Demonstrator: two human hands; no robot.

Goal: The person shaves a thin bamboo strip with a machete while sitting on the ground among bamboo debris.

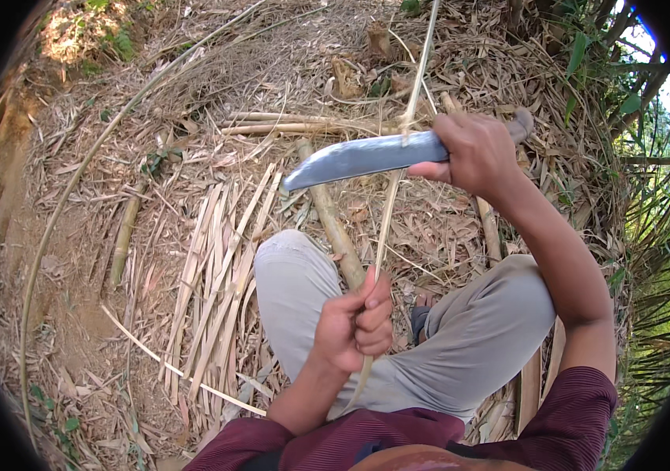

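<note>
My left hand (356, 323) is closed round a thin, pale bamboo strip (386, 224) in front of my lap. From that fist the strip runs up and away, passing the blade and reaching the top of the view. In my right hand (478, 153) is a machete (366, 159), gripped near the base of its blade; a curved handle end sticks out to the right. Its broad, slightly hooked blade points left and lies across the strip. Thin shavings show on the strip just beyond the blade. Whether the edge is in the strip I cannot tell.
A bundle of split bamboo strips (209, 275) lies left of my knees. Bamboo poles (325, 206) lie in front of me, and another piece (124, 239) farther left. A long, bent cane (76, 177) arcs along the left. Stumps (346, 78) stand ahead; dry leaves cover the ground.
</note>
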